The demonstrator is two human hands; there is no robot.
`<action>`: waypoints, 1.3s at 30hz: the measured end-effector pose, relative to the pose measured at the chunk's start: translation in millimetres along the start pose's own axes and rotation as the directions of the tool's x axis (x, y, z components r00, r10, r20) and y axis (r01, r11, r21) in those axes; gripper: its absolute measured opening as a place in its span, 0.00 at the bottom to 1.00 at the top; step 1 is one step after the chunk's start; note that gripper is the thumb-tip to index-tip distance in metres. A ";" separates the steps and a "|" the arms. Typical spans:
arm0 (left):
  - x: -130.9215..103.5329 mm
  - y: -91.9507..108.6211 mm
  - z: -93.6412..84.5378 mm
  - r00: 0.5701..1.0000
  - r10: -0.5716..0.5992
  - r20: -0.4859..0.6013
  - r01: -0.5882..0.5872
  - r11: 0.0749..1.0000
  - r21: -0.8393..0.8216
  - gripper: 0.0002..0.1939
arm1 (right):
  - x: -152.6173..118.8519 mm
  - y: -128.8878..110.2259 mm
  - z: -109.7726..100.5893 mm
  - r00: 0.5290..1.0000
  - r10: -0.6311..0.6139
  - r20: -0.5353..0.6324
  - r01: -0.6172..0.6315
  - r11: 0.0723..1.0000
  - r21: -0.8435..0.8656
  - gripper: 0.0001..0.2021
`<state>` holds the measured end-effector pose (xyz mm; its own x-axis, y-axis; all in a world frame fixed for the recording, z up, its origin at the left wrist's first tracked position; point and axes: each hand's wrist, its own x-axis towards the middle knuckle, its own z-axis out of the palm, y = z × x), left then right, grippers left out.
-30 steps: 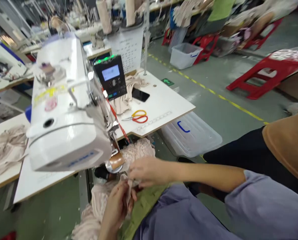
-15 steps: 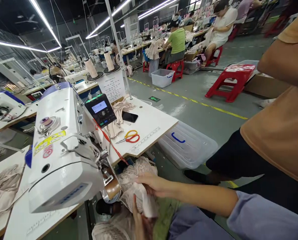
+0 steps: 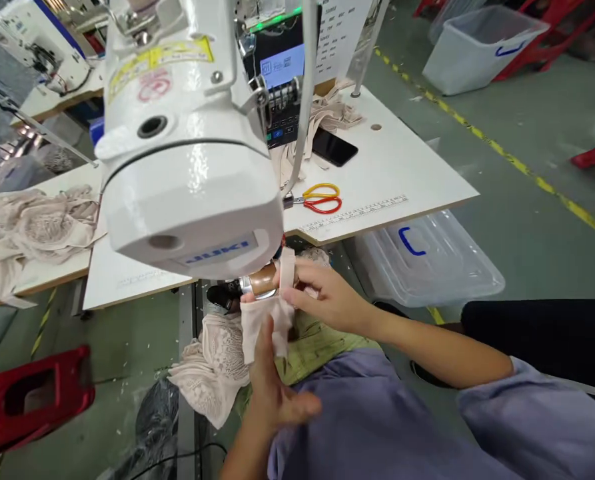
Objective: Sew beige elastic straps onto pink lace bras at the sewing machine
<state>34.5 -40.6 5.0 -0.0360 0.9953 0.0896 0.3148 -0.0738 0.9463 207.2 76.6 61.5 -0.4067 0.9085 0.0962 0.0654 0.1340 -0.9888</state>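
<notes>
A beige lace garment (image 3: 222,360) hangs below the sewing machine (image 3: 192,193), its band raised near the machine's cylindrical arm (image 3: 263,280). My right hand (image 3: 322,290) pinches a beige strap (image 3: 288,270) of it between thumb and fingers, close to the arm's end. My left hand (image 3: 274,387) is beside the band, thumb spread away, with some fingers behind the cloth and their tips showing at its upper edge. The needle area is hidden behind the machine head.
On the white table (image 3: 402,167) lie scissors (image 3: 322,198), a black phone (image 3: 334,147) and beige strips. A lidded clear box (image 3: 442,260) stands below on the right. More garments (image 3: 47,223) lie at left, above a red stool (image 3: 32,400). A person's dark-clad leg (image 3: 537,333) is at right.
The view has moved closer and tilted down. The garment's band is now up beside the machine arm, my right hand holds a strap upright, and my left thumb has spread.
</notes>
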 end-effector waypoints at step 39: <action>73.4 40.6 -32.9 0.968 -0.153 0.199 -0.038 0.693 0.720 0.30 | 89.2 31.7 -6.2 0.964 -0.220 -0.147 0.180 0.953 -0.244 0.08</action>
<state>13.4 27.4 60.2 0.1057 0.9871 -0.1200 0.9021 -0.0444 0.4291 178.6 164.3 39.5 -0.2722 0.9050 0.3269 0.2114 0.3877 -0.8972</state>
